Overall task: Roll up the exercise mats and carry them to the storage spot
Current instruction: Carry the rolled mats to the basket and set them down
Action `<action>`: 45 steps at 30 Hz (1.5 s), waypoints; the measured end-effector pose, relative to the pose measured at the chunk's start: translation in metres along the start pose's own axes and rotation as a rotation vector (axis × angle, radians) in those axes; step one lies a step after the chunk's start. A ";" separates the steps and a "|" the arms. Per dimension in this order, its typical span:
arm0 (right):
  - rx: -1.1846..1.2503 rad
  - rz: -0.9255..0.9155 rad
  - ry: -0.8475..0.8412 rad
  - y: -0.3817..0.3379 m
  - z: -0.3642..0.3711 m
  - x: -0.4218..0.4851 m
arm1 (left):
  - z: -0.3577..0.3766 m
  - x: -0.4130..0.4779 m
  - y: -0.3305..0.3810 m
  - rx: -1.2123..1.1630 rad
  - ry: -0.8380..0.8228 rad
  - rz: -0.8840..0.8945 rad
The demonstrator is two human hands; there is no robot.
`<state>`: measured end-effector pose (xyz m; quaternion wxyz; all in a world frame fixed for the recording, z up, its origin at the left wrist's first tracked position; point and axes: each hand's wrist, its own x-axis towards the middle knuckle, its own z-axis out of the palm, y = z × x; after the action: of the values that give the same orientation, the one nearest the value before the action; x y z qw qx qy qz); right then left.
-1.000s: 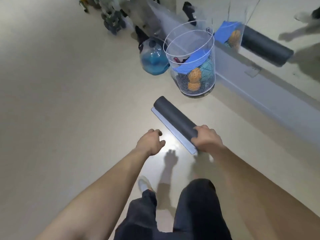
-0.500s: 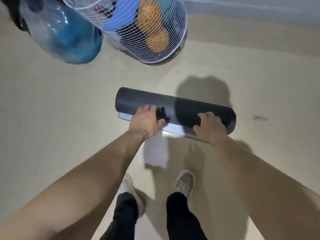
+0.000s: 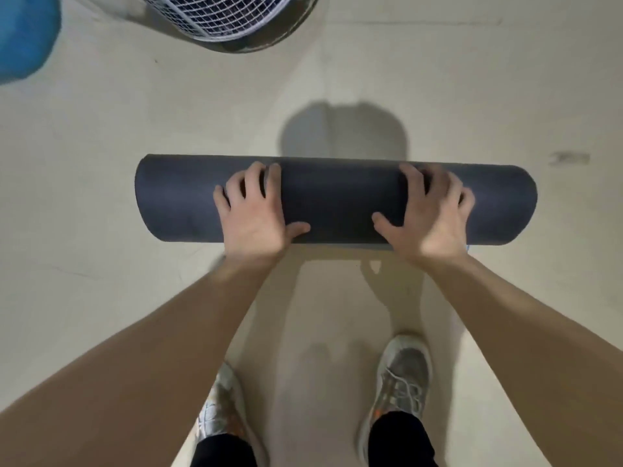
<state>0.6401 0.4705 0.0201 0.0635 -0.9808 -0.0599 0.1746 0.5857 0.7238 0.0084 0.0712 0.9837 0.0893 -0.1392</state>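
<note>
A dark grey exercise mat, fully rolled, lies crosswise on the beige floor in front of my feet. My left hand rests on the roll left of its middle, fingers spread over the top and thumb pressed against the near side. My right hand lies on the roll right of its middle in the same way. A thin sliver of the mat's blue edge shows at the roll's lower right, beside my right wrist.
A white wire-mesh basket stands just beyond the mat at the top of the view. A blue translucent object sits at the top left corner. My two grey sneakers stand close behind the roll.
The flat light strip of mat that lay beside the roll is gone, rolled in. My left hand has come onto the roll. The view has tilted straight down and closer.
</note>
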 end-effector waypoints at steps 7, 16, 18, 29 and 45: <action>-0.134 -0.111 -0.259 -0.004 -0.002 0.006 | -0.017 -0.001 -0.027 -0.096 0.114 -0.188; 0.377 0.685 0.070 0.075 -0.008 0.010 | -0.030 0.030 -0.065 -0.231 -0.043 -0.819; 0.574 0.897 0.084 0.088 -0.013 0.019 | -0.034 0.029 -0.081 -0.245 -0.051 -0.826; 0.888 1.038 0.206 0.087 -0.002 0.014 | -0.010 -0.001 -0.114 -0.867 0.101 -0.911; -0.167 -0.271 -0.731 -0.063 -0.021 0.100 | 0.006 -0.021 -0.111 -0.639 0.036 -0.856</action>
<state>0.7342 0.5441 0.0154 -0.0195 -0.8390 -0.2214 0.4967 0.5426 0.8279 -0.0040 0.3024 0.7910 0.5215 -0.1048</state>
